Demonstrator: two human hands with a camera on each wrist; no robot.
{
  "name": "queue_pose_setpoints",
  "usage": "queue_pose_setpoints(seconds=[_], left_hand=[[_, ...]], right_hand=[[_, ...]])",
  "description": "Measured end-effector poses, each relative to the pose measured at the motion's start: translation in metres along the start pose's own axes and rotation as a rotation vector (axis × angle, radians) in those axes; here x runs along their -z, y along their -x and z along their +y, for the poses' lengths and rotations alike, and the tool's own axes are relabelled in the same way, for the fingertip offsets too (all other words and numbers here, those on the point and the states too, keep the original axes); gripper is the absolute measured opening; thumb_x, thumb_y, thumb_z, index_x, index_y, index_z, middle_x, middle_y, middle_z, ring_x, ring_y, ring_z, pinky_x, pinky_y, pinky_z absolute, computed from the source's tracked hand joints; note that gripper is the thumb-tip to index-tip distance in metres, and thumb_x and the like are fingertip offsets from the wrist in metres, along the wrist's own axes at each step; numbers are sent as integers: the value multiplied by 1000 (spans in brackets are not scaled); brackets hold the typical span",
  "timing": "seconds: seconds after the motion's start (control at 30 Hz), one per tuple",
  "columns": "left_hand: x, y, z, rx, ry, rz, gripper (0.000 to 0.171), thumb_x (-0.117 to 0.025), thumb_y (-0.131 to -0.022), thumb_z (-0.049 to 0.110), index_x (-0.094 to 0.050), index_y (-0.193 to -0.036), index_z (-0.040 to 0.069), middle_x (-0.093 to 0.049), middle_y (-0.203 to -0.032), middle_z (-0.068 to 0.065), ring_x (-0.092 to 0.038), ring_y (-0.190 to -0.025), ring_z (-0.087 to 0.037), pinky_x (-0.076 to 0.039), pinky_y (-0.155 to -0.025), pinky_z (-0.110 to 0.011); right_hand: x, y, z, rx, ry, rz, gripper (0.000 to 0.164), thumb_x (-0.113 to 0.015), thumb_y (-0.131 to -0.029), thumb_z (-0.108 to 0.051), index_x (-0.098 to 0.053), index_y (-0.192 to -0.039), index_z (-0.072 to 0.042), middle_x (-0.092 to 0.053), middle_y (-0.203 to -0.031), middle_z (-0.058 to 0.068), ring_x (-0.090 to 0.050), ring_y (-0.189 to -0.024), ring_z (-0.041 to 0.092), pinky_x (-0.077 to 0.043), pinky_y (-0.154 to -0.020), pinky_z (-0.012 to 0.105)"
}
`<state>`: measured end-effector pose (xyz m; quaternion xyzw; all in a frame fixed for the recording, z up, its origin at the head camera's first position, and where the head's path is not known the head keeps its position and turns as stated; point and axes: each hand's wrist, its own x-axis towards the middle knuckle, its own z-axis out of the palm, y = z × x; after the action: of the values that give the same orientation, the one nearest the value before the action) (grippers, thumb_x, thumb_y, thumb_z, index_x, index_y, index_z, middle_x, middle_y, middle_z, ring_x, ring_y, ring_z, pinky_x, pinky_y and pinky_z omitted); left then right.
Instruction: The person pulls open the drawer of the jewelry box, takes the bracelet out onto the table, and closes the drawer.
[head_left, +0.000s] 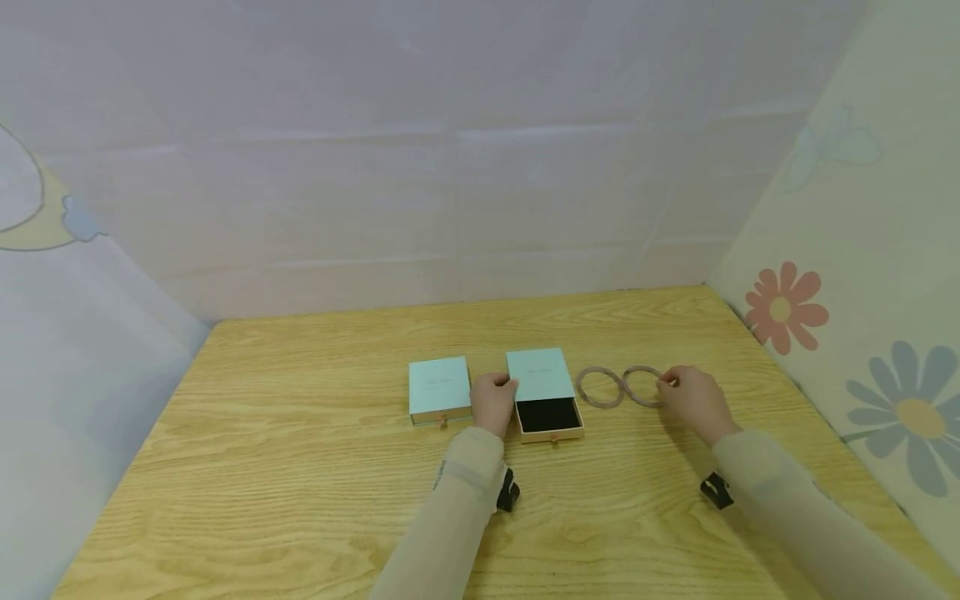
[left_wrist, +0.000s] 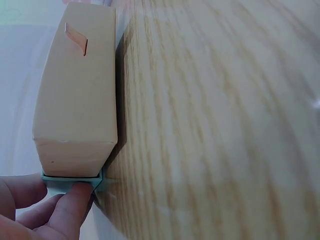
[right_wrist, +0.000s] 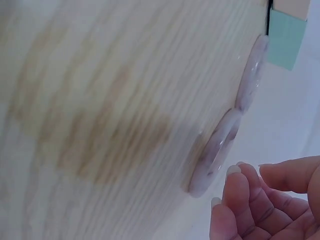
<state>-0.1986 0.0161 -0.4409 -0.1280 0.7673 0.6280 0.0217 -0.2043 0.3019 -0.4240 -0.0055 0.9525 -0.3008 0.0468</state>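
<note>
My left hand (head_left: 492, 406) grips the left side of a pale teal drawer box (head_left: 538, 372), thumb on top and fingers along the side. Its cream drawer (left_wrist: 75, 95) is pulled partway out toward me, showing a black lining (head_left: 546, 414) and a small ribbon tab (left_wrist: 77, 39). Two mottled mauve bangles lie flat, touching each other, to the right of that box: the left bangle (right_wrist: 250, 77) and the right bangle (right_wrist: 202, 175). Beside the right bangle is my right hand (head_left: 696, 402), its fingers loosely bent and a gap between thumb and fingertips in the right wrist view.
A second teal drawer box (head_left: 437, 383), pushed closed, lies left of my left hand. All of it stands on a wood-grain table (head_left: 285, 467). Behind is a pale hanging cloth (head_left: 450, 192), and a flower-printed cloth (head_left: 862, 333) rises along the right edge.
</note>
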Motion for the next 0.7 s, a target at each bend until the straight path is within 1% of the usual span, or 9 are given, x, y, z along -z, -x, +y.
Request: queue_pose_setpoints(seconds=[0.17,0.37,0.47,0.57,0.7], left_hand=[[-1,0,0,-7,-1,3,30,-57,-97,5,-61,-123,-10,-59,-125,-25,-55,-117,-39,-49,-94,-47],[-1,-1,0,-11,8,2,30,-57,-97,5,-61,-123,-10,-60,-124,-25,-56,-115,-39,-49,-94,-46],[-1,-1,0,-9,14,3,30,-57,-97,5,-61,-123,-10,-60,-123,-25,-56,-115,-39,-49,-93,-46],[-1,-1,-1,-3,15,0,30,-57,-97,5,-61,-123,-10,-60,-123,-25,-56,-115,-39,-49,-93,-46],[-1,-3,-2,7,13,2,31,-58,-98,6,-61,-124,-9,-60,-124,-24,-56,-115,-39,-49,-93,-46]], right_hand=[[-1,5,-4,17,-2,12,30,-52,-98,-9,-60,-106,19,-63,-95,31,-58,-69,24,-49,-56,35],[-3,11,-10,32,3,23,29,-53,-97,-8,-60,-106,19,-64,-95,31,-60,-72,28,-50,-58,37],[-5,13,-13,26,2,19,29,-54,-97,-9,-61,-106,18,-65,-92,27,-59,-72,27,-50,-58,36],[-9,14,-15,24,0,23,28,-54,-96,-8,-62,-105,17,-66,-87,23,-57,-68,24,-47,-56,34],[-13,17,-18,43,-20,34,26,-54,-96,-7,-63,-102,17,-66,-82,19,-57,-66,22,-46,-55,33]])
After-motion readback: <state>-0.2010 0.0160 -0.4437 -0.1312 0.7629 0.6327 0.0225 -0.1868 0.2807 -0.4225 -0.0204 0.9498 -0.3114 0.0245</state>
